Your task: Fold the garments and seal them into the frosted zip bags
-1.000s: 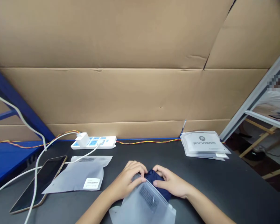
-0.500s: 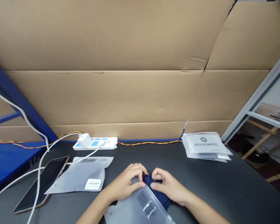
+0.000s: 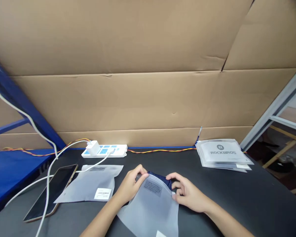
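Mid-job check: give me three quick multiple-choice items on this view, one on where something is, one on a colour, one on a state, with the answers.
1. The ROCKBROS bag stack lies where relative to the power strip?
A) Left of it B) Right of it C) On top of it

2. The fabric is what colour?
A) Navy B) Red C) White

3. The frosted plastic bag is:
A) Flat on the table B) In the stack C) Raised between the hands

Answers:
1. B: the stack is further right on the tabletop.
2. A: dark navy shows at the bag's top edge.
3. C: the left hand and right hand hold it up.
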Demonstrator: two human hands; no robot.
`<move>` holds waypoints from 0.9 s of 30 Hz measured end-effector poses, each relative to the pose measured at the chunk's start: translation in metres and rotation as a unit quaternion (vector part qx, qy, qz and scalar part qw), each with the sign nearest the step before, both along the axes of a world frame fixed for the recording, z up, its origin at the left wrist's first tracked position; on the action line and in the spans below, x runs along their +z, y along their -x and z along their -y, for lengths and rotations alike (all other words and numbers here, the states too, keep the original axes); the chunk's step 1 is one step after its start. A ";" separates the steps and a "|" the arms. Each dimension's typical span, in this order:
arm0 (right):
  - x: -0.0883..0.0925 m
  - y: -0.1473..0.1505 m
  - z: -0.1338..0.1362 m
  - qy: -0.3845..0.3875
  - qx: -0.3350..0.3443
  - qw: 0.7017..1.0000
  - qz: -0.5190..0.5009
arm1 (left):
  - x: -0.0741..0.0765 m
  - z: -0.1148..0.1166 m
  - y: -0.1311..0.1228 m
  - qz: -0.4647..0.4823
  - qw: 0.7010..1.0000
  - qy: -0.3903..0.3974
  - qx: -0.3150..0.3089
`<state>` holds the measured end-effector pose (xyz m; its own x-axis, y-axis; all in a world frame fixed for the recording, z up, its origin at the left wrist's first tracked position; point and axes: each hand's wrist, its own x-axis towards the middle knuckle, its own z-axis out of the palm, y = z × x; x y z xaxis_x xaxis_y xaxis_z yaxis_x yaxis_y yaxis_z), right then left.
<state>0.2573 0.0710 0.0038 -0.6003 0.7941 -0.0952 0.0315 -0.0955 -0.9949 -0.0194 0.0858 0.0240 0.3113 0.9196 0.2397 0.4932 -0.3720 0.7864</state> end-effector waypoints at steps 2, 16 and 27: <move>-0.004 0.002 -0.002 -0.021 -0.012 1.000 0.000 | 0.002 0.000 0.003 -0.007 1.000 0.015 -0.024; 0.016 -0.009 -0.007 -0.039 0.035 0.997 0.058 | 0.018 0.005 0.013 -0.088 0.974 0.135 -0.158; 0.023 -0.015 -0.001 -0.084 0.145 0.973 0.160 | 0.020 0.010 0.007 -0.110 0.960 0.185 -0.181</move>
